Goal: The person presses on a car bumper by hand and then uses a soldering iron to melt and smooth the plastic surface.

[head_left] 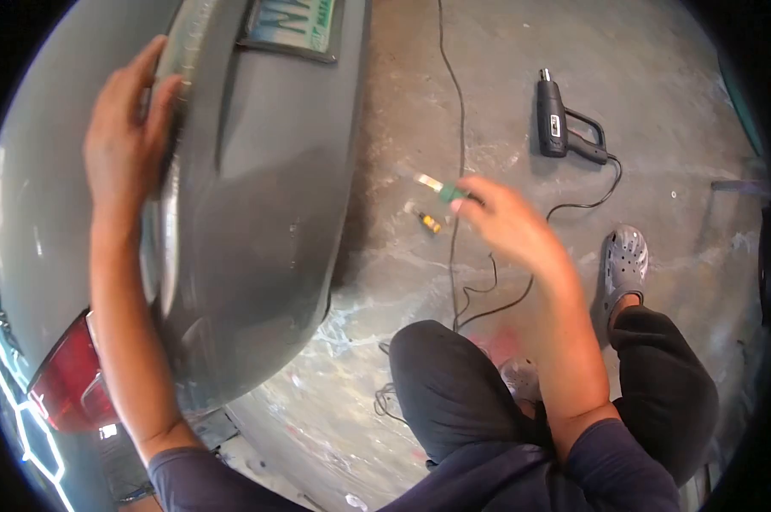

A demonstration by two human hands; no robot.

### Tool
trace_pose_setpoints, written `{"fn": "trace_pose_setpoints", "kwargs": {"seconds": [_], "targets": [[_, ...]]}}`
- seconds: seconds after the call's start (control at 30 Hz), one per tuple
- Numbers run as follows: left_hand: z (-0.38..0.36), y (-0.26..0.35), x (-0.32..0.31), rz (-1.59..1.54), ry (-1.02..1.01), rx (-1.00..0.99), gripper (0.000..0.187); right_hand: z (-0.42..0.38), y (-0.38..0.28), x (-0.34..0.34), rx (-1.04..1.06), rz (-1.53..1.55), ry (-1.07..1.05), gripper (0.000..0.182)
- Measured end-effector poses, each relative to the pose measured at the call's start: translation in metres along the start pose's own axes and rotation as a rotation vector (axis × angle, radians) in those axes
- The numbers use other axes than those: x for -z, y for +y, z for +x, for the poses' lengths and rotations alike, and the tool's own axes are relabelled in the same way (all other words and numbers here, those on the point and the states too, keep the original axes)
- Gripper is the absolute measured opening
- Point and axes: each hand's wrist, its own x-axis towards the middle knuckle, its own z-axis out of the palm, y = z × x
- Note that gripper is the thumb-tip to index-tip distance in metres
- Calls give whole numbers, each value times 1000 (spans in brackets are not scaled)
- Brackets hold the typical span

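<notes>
My left hand (123, 141) rests on the car near the upper edge of the grey bumper (270, 213), thumb and fingers apart. Its fingertips lie by the seam beside a pale strip, and part of them is hidden from view. My right hand (509, 224) is closed around a slim tool with a green handle (448, 193), held above the floor to the right of the bumper. The tool's pale end is blurred and points toward the car, apart from it; I cannot make out its exact kind. Below it on the floor lies a small yellow-and-dark tool (428, 222).
A black heat gun (553, 119) lies on the concrete floor (522, 43), its cord curving toward my legs. Another dark cable (461, 102) runs down the floor. The licence plate (292, 26) and red tail light (72, 380) are on the car. My grey clog (626, 260) stands at right.
</notes>
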Motion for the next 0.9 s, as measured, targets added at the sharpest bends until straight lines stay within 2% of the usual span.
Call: {"fn": "trace_pose_setpoints", "kwargs": {"seconds": [0.03, 0.1, 0.17, 0.3, 0.4, 0.5, 0.6, 0.7, 0.83, 0.9], "targets": [[-3, -2, 1, 6, -49, 122, 42, 3, 12, 5, -73, 42, 61, 35], [-8, -8, -9, -116, -58, 187, 40, 9, 33, 16, -206, 130, 187, 35], [-7, -6, -8, -186, -104, 171, 39, 11, 45, 27, -222, 124, 243, 36], [-5, -7, -12, -322, -117, 216, 37, 18, 18, 36, -242, 246, 306, 36], [-4, -5, -12, -333, -100, 220, 37, 25, 4, 28, -157, 342, 343, 35], [-5, -7, -8, -396, -90, 320, 37, 22, -7, 21, -115, 109, 273, 32], [-2, -2, -1, -379, -99, 330, 37, 7, -32, 16, -41, -164, 25, 31], [0, -4, 2, -363, -140, 317, 36, -2, -48, 2, 12, -193, -145, 31], [3, -1, 6, -331, -172, 332, 34, -7, -61, -23, 128, -220, -122, 27], [4, -1, 7, -324, -177, 320, 34, -8, -64, -33, 115, -201, -163, 27]]}}
